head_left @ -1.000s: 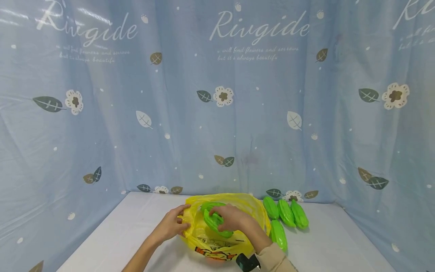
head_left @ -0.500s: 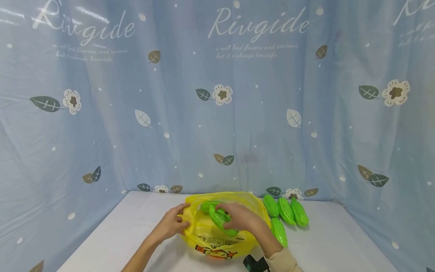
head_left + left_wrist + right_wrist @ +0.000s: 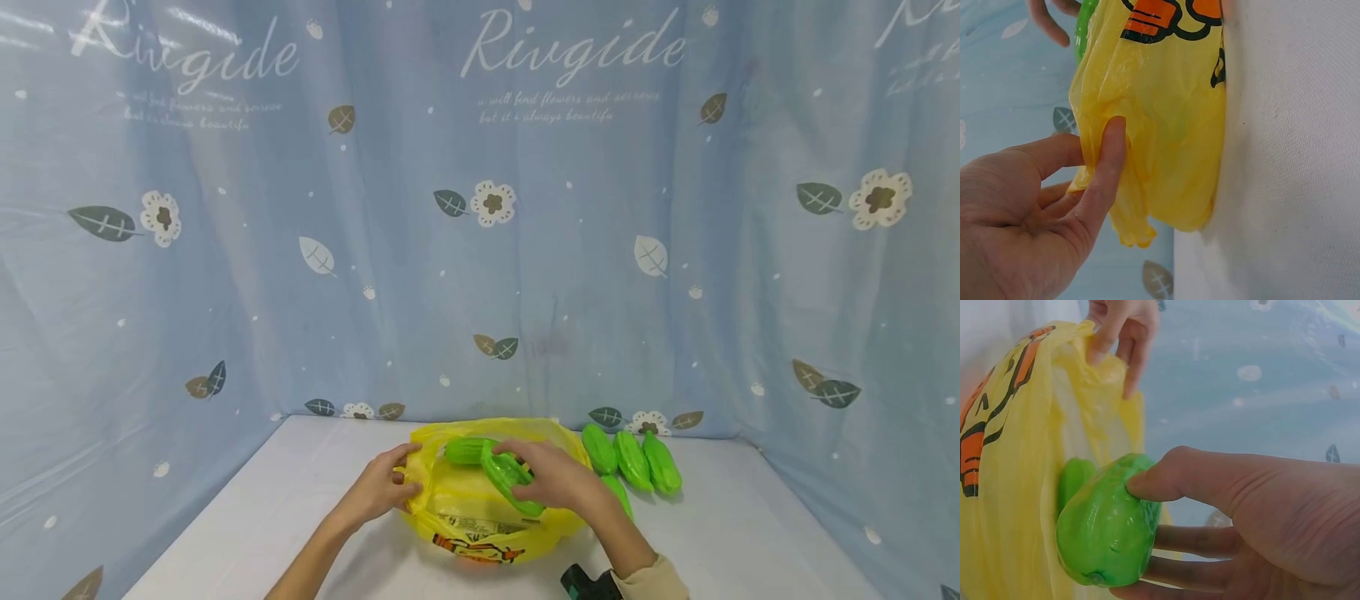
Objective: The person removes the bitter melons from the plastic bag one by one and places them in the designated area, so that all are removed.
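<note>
Two bare hands, one thin yellow plastic bag and six glossy green ridged gourds at a white table.

The left hand pinches the left rim of the yellow plastic bag, which sits open by the far edge of the white table. The right hand grasps one gourd between thumb and fingers at the bag's mouth — whether above or inside the rim, I cannot tell. Its long axis slants, one end toward the table's far left corner, the other toward the near right. A second gourd lies crosswise in the bag. Four stand apart from these, right of the bag — three side by side near the far edge, one nearer, partly hidden.
</note>
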A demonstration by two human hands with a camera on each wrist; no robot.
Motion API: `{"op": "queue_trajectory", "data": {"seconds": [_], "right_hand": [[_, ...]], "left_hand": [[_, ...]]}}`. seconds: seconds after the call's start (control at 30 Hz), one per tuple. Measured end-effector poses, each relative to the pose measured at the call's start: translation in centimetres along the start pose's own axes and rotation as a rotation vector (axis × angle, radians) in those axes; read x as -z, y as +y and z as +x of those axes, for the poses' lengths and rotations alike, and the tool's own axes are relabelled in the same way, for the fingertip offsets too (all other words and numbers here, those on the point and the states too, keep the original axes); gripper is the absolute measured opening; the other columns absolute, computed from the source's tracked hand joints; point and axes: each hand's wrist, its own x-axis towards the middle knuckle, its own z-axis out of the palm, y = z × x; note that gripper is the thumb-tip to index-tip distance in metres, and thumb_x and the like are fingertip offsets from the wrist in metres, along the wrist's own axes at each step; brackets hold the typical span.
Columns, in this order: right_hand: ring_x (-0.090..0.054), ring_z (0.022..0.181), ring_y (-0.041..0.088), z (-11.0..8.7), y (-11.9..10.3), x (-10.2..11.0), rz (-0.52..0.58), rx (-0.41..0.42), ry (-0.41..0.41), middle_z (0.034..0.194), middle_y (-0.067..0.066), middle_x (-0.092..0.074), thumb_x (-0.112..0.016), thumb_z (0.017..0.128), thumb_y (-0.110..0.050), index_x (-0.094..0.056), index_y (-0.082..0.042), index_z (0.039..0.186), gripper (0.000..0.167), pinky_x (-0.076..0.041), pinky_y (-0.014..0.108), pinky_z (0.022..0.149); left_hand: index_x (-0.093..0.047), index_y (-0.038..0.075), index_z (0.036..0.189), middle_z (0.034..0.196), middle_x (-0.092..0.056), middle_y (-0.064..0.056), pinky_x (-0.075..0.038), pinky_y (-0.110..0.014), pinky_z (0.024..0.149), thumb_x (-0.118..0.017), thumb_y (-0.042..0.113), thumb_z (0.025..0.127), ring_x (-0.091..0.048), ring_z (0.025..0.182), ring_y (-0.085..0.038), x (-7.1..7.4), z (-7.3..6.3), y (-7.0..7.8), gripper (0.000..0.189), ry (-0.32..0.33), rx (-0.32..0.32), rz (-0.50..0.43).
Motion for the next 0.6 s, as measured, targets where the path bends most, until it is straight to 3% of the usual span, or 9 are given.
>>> {"op": "queue_trajectory", "data": {"seconds": [0.23,0.6], "right_hand": [[-0.062,0.106,0.026,-1.1,0.4,0.5,0.0,0.011,0.029,0.127,0.007,-0.065,-0.072,0.086,-0.012,-0.057,-0.017,0.133,0.049,-0.056,0.039,0.078],[-0.06,0.117,0.033,-3.4,1.8,2.0,0.04,-0.008,0.05,0.135,0.009,-0.06,-0.07,0.089,-0.013,-0.054,-0.013,0.137,0.051,-0.057,0.045,0.083]], "left_hand": [[-0.036,-0.006,0.147,0.122,-0.056,-0.026,-0.062,-0.034,0.058,-0.069,0.003,0.088,-0.069,0.092,-0.026,0.1,0.1,0.0,0.069,0.005,-0.021,-0.001],[-0.037,-0.005,0.147,0.123,-0.057,-0.024,-0.062,-0.033,0.059,-0.07,0.004,0.088,-0.068,0.096,-0.027,0.1,0.0,-0.2,0.068,0.011,-0.005,0.023]]}}
